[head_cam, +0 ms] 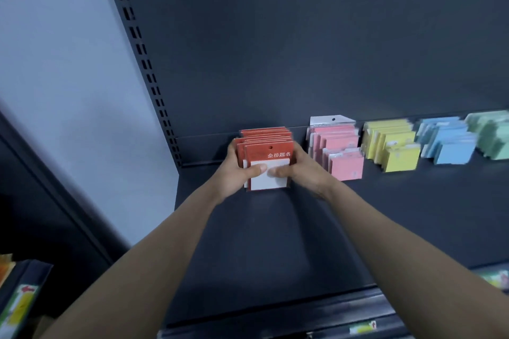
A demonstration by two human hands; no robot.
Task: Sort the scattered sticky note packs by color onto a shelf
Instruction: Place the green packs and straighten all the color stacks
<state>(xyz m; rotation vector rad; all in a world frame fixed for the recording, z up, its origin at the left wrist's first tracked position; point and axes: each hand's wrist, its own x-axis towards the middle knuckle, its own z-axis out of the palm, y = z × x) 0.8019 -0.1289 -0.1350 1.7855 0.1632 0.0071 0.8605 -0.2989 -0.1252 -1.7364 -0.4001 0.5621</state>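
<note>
Both forearms are reaching up from the bottom of the head view, the left forearm (pixel 143 256) and the right forearm (pixel 399 228) converging on one spot. I am seeing the left hand (pixel 234 173) wrapping its fingers round the left side of the red sticky note packs (pixel 264 139), with its thumb pressing on the white face of the front pack (pixel 271 181). The right hand (pixel 300 170) is gripping the right side of the same stack, its thumb lying on that white face too, and the two thumb tips are almost meeting.

The red packs are standing upright in a row on the dark shelf (pixel 275 242), near its left end and close to the back panel (pixel 275 49). Just to their right the pink packs (pixel 341 146) are standing in their own group, then the yellow packs (pixel 391 143), the blue packs (pixel 449 140) and the green packs (pixel 490 135), each group sitting beside the next along the back of the shelf.

A slotted upright (pixel 143 63) is running along the left edge of the panel, beside a pale wall (pixel 55 63). At the bottom left, blurred printed items (pixel 19 303) are showing; I cannot tell what they are.
</note>
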